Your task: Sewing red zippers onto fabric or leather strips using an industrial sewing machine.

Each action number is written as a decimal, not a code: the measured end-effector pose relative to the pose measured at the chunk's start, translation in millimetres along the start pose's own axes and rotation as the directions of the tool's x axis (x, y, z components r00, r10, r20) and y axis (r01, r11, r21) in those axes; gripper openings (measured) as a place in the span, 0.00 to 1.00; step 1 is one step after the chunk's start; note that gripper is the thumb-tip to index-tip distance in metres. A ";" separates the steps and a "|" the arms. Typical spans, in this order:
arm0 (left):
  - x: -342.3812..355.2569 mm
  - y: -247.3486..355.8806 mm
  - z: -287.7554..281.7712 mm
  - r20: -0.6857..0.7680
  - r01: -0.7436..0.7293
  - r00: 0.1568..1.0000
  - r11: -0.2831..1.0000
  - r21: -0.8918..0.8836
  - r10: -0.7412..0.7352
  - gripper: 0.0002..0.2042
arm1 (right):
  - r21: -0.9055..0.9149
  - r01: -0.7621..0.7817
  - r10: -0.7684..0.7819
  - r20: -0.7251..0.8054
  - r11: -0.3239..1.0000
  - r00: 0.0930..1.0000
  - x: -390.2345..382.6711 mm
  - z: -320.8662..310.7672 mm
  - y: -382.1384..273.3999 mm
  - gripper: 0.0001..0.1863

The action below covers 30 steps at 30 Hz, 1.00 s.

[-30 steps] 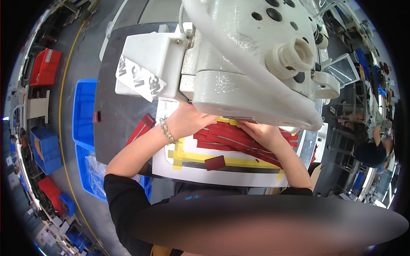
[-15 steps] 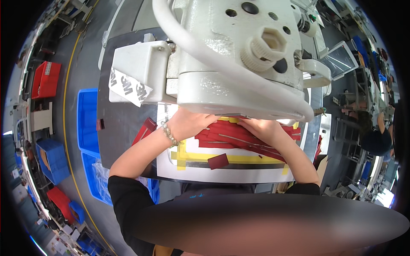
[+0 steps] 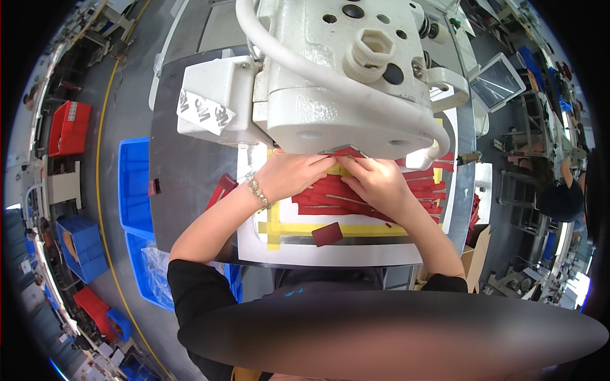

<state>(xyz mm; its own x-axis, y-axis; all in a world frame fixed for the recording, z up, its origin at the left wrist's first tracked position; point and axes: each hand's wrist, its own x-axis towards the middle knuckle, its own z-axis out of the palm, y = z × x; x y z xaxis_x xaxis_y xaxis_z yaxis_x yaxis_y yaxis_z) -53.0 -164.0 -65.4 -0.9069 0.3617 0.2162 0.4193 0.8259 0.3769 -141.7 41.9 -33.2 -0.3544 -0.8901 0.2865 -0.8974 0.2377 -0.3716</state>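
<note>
Fingertips (image 3: 325,164) of left hand (image 3: 289,178) and right hand (image 3: 383,187) meet by a red piece (image 3: 348,152) at the machine head's (image 3: 346,120) lower edge — presumably to steady it. Whether either grip pinches, I cannot tell. Its visible edge runs left to right; red strips (image 3: 321,198) on the bench (image 3: 197,168) lie mostly likewise.
</note>
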 end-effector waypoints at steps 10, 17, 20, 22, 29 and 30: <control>-9.2 7.4 8.3 -0.172 0.017 0.984 0.951 0.308 0.038 0.16 | -0.292 -0.094 0.067 -0.100 0.952 0.993 -4.3 28.2 -25.0 0.20; -7.0 16.4 5.9 -0.195 0.061 0.981 0.938 0.340 0.007 0.17 | -0.358 -0.210 0.167 -0.146 0.910 0.975 -8.5 40.5 -34.6 0.22; -13.7 16.5 15.7 -0.261 0.082 0.965 0.934 0.348 0.013 0.17 | -0.316 -0.222 0.181 -0.154 0.922 0.971 -6.9 41.7 -33.4 0.22; -15.8 21.4 15.6 -0.278 0.118 0.961 0.915 0.387 -0.006 0.17 | -0.317 -0.225 0.181 -0.163 0.921 0.970 -10.7 42.2 -32.4 0.22; -19.4 26.4 13.4 -0.304 0.222 0.947 0.892 0.395 -0.102 0.18 | -0.304 -0.193 0.148 -0.165 0.933 0.975 -7.6 37.2 -31.0 0.20; -19.1 26.7 13.9 -0.302 0.218 0.948 0.892 0.396 -0.098 0.18 | -0.306 -0.184 0.134 -0.178 0.934 0.975 -7.2 38.0 -30.1 0.19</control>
<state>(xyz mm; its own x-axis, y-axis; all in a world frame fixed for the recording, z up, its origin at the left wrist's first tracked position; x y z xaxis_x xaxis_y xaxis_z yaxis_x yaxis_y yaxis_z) -25.0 -142.8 -72.0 -0.8885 0.1314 0.4397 0.1593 0.9869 0.0270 -102.2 26.4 -57.6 -0.5126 -0.7669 0.3862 -0.8534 0.5048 -0.1301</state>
